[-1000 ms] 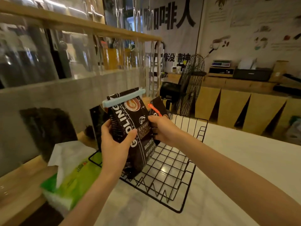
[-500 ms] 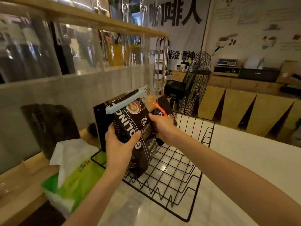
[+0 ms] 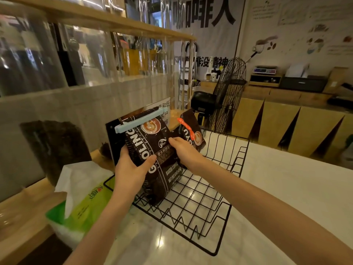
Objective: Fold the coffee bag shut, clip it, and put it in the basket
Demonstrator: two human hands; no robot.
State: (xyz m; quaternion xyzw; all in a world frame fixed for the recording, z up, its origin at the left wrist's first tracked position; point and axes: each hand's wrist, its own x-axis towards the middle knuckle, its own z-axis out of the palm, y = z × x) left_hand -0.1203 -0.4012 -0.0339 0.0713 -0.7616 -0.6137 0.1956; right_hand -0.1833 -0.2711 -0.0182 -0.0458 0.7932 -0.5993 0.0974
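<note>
A black coffee bag (image 3: 152,150) with white lettering stands tilted in the near left corner of the black wire basket (image 3: 219,222). Its folded top is held by a pale blue clip (image 3: 139,121). My left hand (image 3: 131,173) grips the bag's left side and lower front. My right hand (image 3: 183,152) holds its right edge. Behind my right hand a second black coffee bag (image 3: 193,131) with an orange clip (image 3: 186,128) stands in the basket's far part.
A green tissue pack (image 3: 82,205) lies left of the basket on the white marble counter (image 3: 286,188). A black sign stand (image 3: 114,138) and a clear screen rise behind the bags. A black fan (image 3: 229,92) stands beyond the counter's far edge.
Both hands have lowered the clipped bag toward the basket floor and tipped it left. The view has shifted slightly, with the basket lying more to the right.
</note>
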